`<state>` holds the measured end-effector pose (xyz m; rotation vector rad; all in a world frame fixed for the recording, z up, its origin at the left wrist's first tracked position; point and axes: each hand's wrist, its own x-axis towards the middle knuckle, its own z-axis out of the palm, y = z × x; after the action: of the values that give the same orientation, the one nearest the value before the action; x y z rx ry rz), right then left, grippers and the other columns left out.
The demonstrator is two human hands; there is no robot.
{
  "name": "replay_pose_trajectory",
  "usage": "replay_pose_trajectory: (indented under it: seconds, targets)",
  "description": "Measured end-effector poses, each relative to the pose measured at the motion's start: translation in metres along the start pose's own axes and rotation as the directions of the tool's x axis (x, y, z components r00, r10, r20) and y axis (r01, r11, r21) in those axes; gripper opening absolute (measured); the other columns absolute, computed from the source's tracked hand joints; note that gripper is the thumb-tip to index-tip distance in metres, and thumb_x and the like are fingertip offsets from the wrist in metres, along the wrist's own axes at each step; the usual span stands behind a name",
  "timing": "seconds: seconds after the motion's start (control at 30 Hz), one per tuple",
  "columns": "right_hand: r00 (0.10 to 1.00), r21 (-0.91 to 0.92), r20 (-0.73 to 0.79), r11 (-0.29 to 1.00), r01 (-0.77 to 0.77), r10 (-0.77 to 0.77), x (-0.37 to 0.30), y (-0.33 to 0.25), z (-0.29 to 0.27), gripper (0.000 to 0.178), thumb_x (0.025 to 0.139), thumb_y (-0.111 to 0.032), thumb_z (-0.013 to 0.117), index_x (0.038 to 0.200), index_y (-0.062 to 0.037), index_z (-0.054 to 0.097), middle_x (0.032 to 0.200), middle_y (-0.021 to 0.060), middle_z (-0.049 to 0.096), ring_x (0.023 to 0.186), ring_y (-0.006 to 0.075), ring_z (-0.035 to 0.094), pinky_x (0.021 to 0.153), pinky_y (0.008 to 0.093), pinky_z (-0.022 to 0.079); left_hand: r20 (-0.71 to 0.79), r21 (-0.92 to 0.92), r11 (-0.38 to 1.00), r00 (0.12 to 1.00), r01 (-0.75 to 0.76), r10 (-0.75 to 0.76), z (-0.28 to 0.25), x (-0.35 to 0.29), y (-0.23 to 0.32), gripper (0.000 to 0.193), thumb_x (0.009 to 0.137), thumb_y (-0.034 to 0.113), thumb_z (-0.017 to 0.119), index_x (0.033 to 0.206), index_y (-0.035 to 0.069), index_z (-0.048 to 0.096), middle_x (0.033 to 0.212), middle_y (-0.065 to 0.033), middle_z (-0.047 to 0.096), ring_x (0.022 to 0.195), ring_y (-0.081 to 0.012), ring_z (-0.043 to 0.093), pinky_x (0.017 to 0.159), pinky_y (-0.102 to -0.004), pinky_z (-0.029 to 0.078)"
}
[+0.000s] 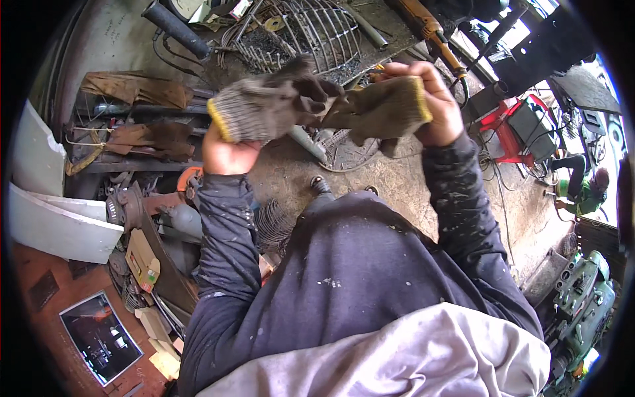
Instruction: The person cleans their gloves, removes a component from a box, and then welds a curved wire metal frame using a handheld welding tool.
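In front of me I hold up two dirty grey-brown knitted work gloves with yellow cuff edges. My left hand [229, 156] is bare at the wrist and palm, and its fingers are mostly hidden behind the left glove [261, 106]. That glove's dark, worn finger end stretches right, towards the other glove. My right hand [438, 106] is bare, its fingers curled over the cuff end of the right glove [383, 109]. The two gloves meet or overlap midway between my hands; whether they are joined I cannot tell.
A workbench ahead carries a bent metal-rod grille [317, 36] and an orange power tool [430, 26]. Brown leather-like pieces [149, 142] hang at left, above metal parts. Right are a red stool [506, 132], floor cables, a green machine [582, 298] and a crouching person [585, 188].
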<state>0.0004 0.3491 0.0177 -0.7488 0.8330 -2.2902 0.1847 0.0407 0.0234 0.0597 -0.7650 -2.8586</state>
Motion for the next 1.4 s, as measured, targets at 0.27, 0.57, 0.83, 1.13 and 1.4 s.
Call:
replay_pose_trajectory:
  seconds: [0.27,0.57,0.83,1.13,1.4]
  targets:
    - [0.993,0.226,0.094,0.970,-0.089,0.069,0.005,0.004,0.025,0.019,0.101,-0.010,0.044,0.118,-0.0070,0.051,0.113,0.0176,0.058,0.113,0.0334,0.059,0.094,0.0455,0.053,0.238,-0.111,0.993,0.969,-0.039,0.065,-0.002,-0.023,0.050,0.047,0.098,0.027,0.044,0.137,0.000,0.052,0.140,-0.0209,0.054,0.133,-0.0385,0.049,0.113,-0.0565,0.036]
    - [0.852,-0.403,-0.037,0.772,-0.491,0.523,0.026,0.125,0.159,0.058,0.099,-0.057,0.045,0.109,-0.0042,0.067,0.082,0.0031,0.061,0.073,0.0129,0.059,0.067,0.0273,0.048,-0.139,0.502,0.829,0.923,-0.246,0.358,-0.005,-0.082,0.062,0.038,0.101,0.032,0.057,0.124,0.002,0.054,0.117,-0.0110,0.064,0.110,-0.0223,0.062,0.097,-0.0378,0.050]
    - [0.846,-0.808,-0.221,0.395,-0.437,0.484,0.062,0.250,0.247,0.028,0.092,-0.027,0.066,0.099,-0.0003,0.066,0.082,0.0174,0.068,0.074,0.0238,0.067,0.069,0.0371,0.051,0.435,0.880,-0.417,0.739,-0.227,0.515,-0.041,-0.153,0.119,0.022,0.088,0.002,0.066,0.108,0.001,0.057,0.094,-0.0107,0.061,0.085,-0.0263,0.062,0.075,-0.0352,0.050]
    - [0.955,-0.506,0.020,0.827,-0.246,0.296,0.092,0.332,0.295,0.017,0.100,-0.014,0.057,0.103,0.0012,0.064,0.082,-0.0015,0.060,0.080,0.0086,0.054,0.072,0.0282,0.047,-0.158,0.856,-0.501,0.987,0.127,-0.020,-0.168,-0.122,0.182,0.016,0.084,0.014,0.062,0.093,0.001,0.065,0.087,-0.0262,0.068,0.082,-0.0441,0.067,0.070,-0.0517,0.052]
    - [0.881,-0.860,0.286,0.506,0.063,0.377,0.123,0.326,0.344,0.020,0.090,-0.021,0.065,0.092,-0.0020,0.064,0.075,0.0212,0.062,0.070,0.0396,0.064,0.063,0.0456,0.048,-0.285,0.136,0.948,0.905,-0.289,0.317,-0.158,-0.098,0.237,0.038,0.099,0.020,0.051,0.133,0.002,0.055,0.132,-0.0124,0.059,0.117,-0.0249,0.060,0.104,-0.0373,0.047]
